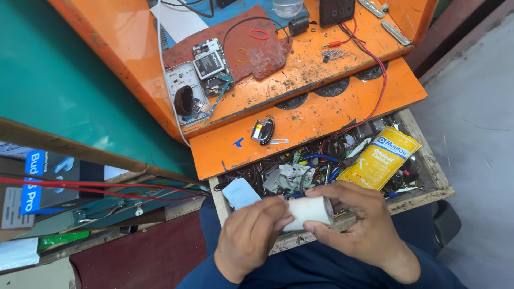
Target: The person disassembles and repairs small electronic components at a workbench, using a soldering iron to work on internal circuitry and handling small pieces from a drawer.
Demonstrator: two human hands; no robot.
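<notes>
Both my hands hold a white roll of tape [309,211] over my lap, in front of an open wooden drawer [428,187]. My left hand [250,236] grips the roll's left end, fingers wrapped over it. My right hand [360,220] pinches the right end, thumb underneath and fingers curled on top. The drawer is packed with tangled wires, small tools and a yellow packet [380,156]. A pale blue flat piece [240,193] sits at the drawer's near left corner.
An orange workbench [300,69] carries an opened phone [210,65], a white phone back cover [184,92], a reddish mat [262,51], a black power box [336,9] with a red lead [381,80], and a small black fob [264,130]. Green wall and boxes stand at left.
</notes>
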